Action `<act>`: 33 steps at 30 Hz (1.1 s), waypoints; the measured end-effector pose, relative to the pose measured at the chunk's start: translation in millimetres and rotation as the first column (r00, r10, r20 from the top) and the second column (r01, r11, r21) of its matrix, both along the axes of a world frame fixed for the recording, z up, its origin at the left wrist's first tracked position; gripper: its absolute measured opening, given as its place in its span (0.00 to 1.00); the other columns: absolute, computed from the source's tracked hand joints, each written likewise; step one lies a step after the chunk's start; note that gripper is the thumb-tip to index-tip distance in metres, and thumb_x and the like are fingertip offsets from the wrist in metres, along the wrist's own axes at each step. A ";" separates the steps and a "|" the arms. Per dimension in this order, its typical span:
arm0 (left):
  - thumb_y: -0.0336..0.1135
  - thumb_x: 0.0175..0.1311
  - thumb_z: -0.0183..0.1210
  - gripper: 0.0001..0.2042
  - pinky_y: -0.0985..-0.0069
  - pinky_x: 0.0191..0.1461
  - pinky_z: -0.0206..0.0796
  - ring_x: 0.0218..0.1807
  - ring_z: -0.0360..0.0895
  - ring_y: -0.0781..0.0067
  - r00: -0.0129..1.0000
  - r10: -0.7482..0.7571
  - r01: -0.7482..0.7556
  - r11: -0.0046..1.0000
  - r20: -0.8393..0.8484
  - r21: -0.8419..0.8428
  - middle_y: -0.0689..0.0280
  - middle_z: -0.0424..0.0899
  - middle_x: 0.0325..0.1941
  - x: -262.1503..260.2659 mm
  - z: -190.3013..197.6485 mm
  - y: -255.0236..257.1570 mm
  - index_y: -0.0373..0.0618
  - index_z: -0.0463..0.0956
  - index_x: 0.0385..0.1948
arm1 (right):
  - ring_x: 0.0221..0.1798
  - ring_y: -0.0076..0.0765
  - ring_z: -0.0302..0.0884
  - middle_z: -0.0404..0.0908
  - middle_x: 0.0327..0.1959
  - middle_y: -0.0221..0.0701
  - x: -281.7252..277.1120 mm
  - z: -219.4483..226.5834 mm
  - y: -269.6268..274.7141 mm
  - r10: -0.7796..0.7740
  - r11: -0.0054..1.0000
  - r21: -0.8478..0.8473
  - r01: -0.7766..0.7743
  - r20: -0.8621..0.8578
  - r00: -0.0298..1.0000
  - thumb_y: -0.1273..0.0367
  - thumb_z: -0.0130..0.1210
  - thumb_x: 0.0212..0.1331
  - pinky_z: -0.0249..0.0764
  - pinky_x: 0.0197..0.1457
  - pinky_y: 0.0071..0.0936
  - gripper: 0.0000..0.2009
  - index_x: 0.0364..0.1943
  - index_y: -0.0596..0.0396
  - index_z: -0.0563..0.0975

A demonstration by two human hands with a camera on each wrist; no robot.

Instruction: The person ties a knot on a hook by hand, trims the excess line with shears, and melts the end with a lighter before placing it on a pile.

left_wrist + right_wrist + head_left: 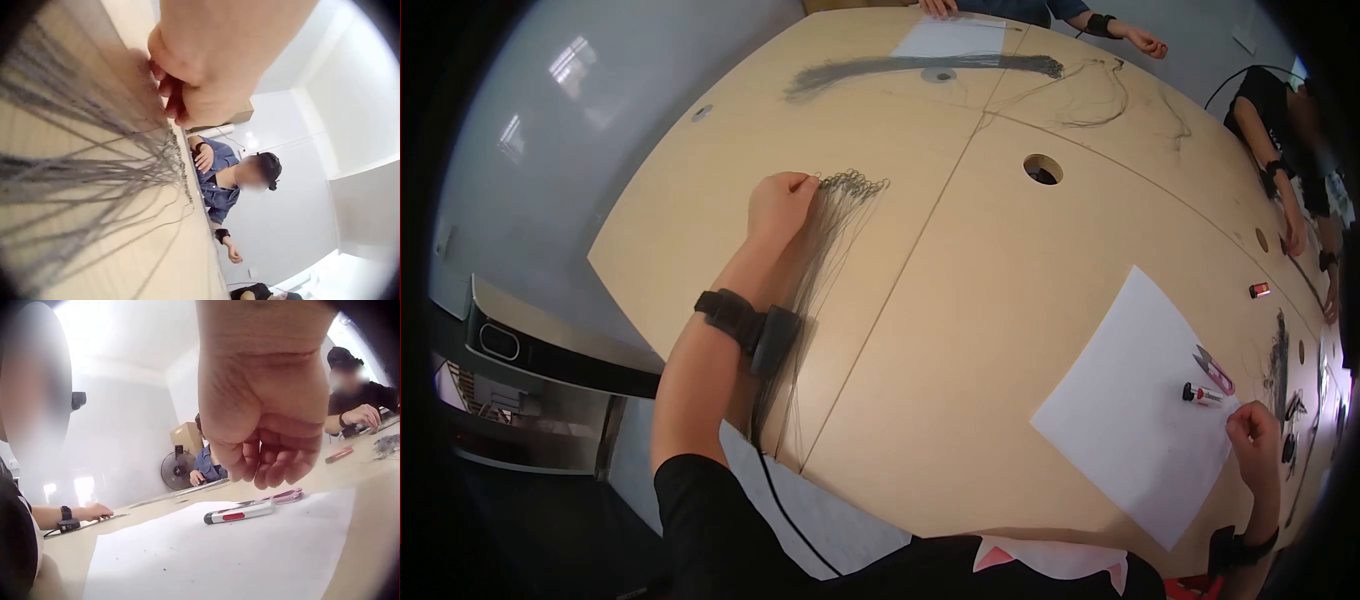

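A bundle of thin dark strands (825, 235) lies lengthwise on the table, with small loops (855, 184) clustered at its far end. My left hand (784, 208) is at that end, thumb and fingertips pinching a loop at the left edge of the cluster. In the left wrist view the strands (94, 169) fan out beside the hand (212, 69). My right hand (1255, 440) is held loosely curled above the edge of a white paper sheet (1130, 420), holding nothing. Near it on the paper are a white tube with a black end (240, 514) and pink-handled thread snips (1215, 370).
Another long dark bundle (920, 65) lies across the far table, with loose strands (1100, 110) beside it. A round hole (1043, 169) opens in the tabletop. A red tube (1259, 291) lies to the right. Other people (1280, 130) sit around the table.
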State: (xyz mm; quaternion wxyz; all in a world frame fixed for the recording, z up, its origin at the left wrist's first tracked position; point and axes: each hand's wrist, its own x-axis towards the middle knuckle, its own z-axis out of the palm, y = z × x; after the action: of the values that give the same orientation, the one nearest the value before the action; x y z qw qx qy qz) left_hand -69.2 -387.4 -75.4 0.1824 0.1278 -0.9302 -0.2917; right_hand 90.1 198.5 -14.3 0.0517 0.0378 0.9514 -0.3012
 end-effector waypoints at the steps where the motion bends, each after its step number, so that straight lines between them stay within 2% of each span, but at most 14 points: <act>1: 0.38 0.54 0.56 0.13 0.76 0.34 0.65 0.28 0.76 0.70 1.000 -0.003 0.003 0.995 -0.001 -0.103 0.58 0.81 0.27 -0.3 0.4 1.7 0.36 0.78 0.32 | 0.24 0.16 0.59 0.64 0.20 0.24 -2.3 0.0 -2.9 -0.002 1.000 0.008 0.002 0.005 1.000 0.77 0.50 0.47 0.57 0.28 0.14 0.03 0.23 0.58 0.68; 4: 0.38 0.54 0.55 0.12 0.75 0.34 0.66 0.27 0.77 0.66 0.999 -0.020 0.012 0.989 -0.051 -0.146 0.56 0.80 0.26 -4.2 -6.1 -3.7 0.36 0.78 0.30 | 0.24 0.16 0.59 0.64 0.20 0.24 -11.2 2.6 -18.4 0.053 0.996 0.066 -0.053 -0.012 0.999 0.77 0.50 0.47 0.57 0.28 0.14 0.03 0.23 0.58 0.68; 8: 0.38 0.54 0.55 0.12 0.75 0.34 0.66 0.27 0.77 0.65 0.996 -0.048 0.034 0.982 -0.072 -0.186 0.56 0.80 0.24 -7.7 -10.0 -11.3 0.36 0.78 0.30 | 0.23 0.18 0.60 0.65 0.20 0.25 -25.1 4.3 -37.3 0.129 0.986 0.106 -0.129 0.002 0.992 0.78 0.50 0.46 0.58 0.28 0.15 0.03 0.23 0.59 0.68; 11: 0.36 0.54 0.55 0.11 0.74 0.35 0.67 0.28 0.76 0.63 0.995 -0.085 0.074 0.977 -0.049 -0.202 0.56 0.80 0.29 -6.0 -11.0 -12.3 0.37 0.78 0.32 | 0.22 0.20 0.62 0.66 0.19 0.27 -32.3 3.7 -49.7 0.210 0.970 0.132 -0.205 -0.026 0.977 0.79 0.51 0.44 0.60 0.27 0.17 0.04 0.23 0.60 0.69; 13: 0.34 0.54 0.55 0.11 0.74 0.40 0.66 0.34 0.75 0.62 0.972 -0.138 0.092 0.968 -0.190 -0.231 0.57 0.77 0.36 -3.7 -8.7 -7.9 0.39 0.77 0.36 | 0.21 0.21 0.64 0.67 0.19 0.29 -35.8 2.0 -56.3 0.242 0.961 0.148 -0.234 -0.040 0.970 0.80 0.52 0.41 0.62 0.26 0.18 0.05 0.23 0.61 0.69; 14: 0.34 0.54 0.55 0.11 0.74 0.40 0.66 0.34 0.75 0.62 0.973 -0.136 0.091 0.969 -0.187 -0.230 0.57 0.77 0.36 -1.0 -5.8 -5.5 0.39 0.77 0.36 | 0.21 0.22 0.64 0.67 0.19 0.29 -37.3 0.7 -58.0 0.246 0.961 0.138 -0.239 -0.034 0.969 0.80 0.52 0.41 0.62 0.26 0.18 0.05 0.23 0.61 0.69; 16: 0.31 0.53 0.55 0.11 0.71 0.46 0.63 0.44 0.70 0.60 0.864 -0.490 0.388 0.797 -0.119 -0.463 0.58 0.73 0.43 11.5 8.3 7.2 0.41 0.76 0.39 | 0.21 0.23 0.65 0.67 0.19 0.30 -39.2 -0.9 -62.6 0.249 0.961 0.129 -0.245 -0.021 0.968 0.81 0.52 0.40 0.62 0.27 0.18 0.05 0.23 0.61 0.69; 17: 0.31 0.53 0.55 0.11 0.71 0.46 0.63 0.44 0.70 0.60 0.864 -0.490 0.392 0.798 -0.113 -0.457 0.58 0.73 0.43 18.3 11.1 14.8 0.41 0.76 0.39 | 0.21 0.23 0.65 0.68 0.20 0.30 -40.2 -1.1 -65.3 0.265 0.957 0.136 -0.258 -0.036 0.964 0.81 0.52 0.40 0.63 0.27 0.18 0.05 0.23 0.61 0.69; 19: 0.31 0.53 0.55 0.10 0.69 0.50 0.61 0.50 0.65 0.58 0.813 -0.580 0.510 0.750 -0.047 -0.420 0.59 0.72 0.46 29.8 13.1 27.6 0.42 0.76 0.38 | 0.21 0.24 0.66 0.68 0.21 0.31 -40.2 -1.1 -66.4 0.279 0.952 0.144 -0.271 -0.038 0.960 0.81 0.52 0.40 0.63 0.27 0.18 0.05 0.23 0.61 0.69; 23: 0.32 0.54 0.54 0.10 0.68 0.51 0.60 0.51 0.63 0.57 0.815 -0.576 0.501 0.750 -0.055 -0.432 0.59 0.70 0.49 32.1 11.6 30.9 0.42 0.76 0.38 | 0.22 0.25 0.66 0.68 0.21 0.31 -41.4 1.0 -68.3 0.315 0.941 0.141 -0.308 -0.030 0.949 0.81 0.52 0.40 0.63 0.27 0.19 0.06 0.24 0.61 0.69; 25: 0.34 0.54 0.54 0.11 0.68 0.52 0.60 0.52 0.62 0.56 0.824 -0.566 0.483 0.721 -0.021 -0.498 0.57 0.69 0.50 32.3 13.3 32.9 0.43 0.76 0.39 | 0.22 0.25 0.67 0.68 0.21 0.31 -41.2 2.3 -70.7 0.323 0.938 0.137 -0.318 -0.018 0.946 0.81 0.52 0.40 0.63 0.27 0.19 0.06 0.25 0.61 0.70; 31: 0.35 0.55 0.54 0.13 0.66 0.54 0.59 0.56 0.58 0.54 0.836 -0.543 0.519 0.735 0.078 -0.436 0.55 0.66 0.53 33.7 12.9 36.9 0.45 0.75 0.42 | 0.23 0.27 0.67 0.68 0.21 0.32 -43.5 8.9 -78.6 0.320 0.937 0.133 -0.323 0.040 0.946 0.81 0.53 0.39 0.64 0.28 0.20 0.06 0.24 0.61 0.70; 33: 0.36 0.56 0.54 0.13 0.66 0.55 0.58 0.56 0.58 0.54 0.843 -0.531 0.511 0.745 0.082 -0.430 0.55 0.65 0.54 34.4 14.9 37.1 0.45 0.75 0.42 | 0.22 0.28 0.66 0.68 0.21 0.32 -46.6 13.8 -82.1 0.388 0.909 0.172 -0.380 -0.017 0.921 0.81 0.53 0.38 0.63 0.27 0.20 0.07 0.24 0.60 0.70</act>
State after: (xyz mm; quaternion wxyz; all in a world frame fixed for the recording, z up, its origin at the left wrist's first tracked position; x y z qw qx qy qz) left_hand -34.8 -350.3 -60.6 0.1388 -0.1877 -0.9651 -0.1186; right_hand 43.5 116.5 -0.5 0.0825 -0.1536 0.9628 -0.2063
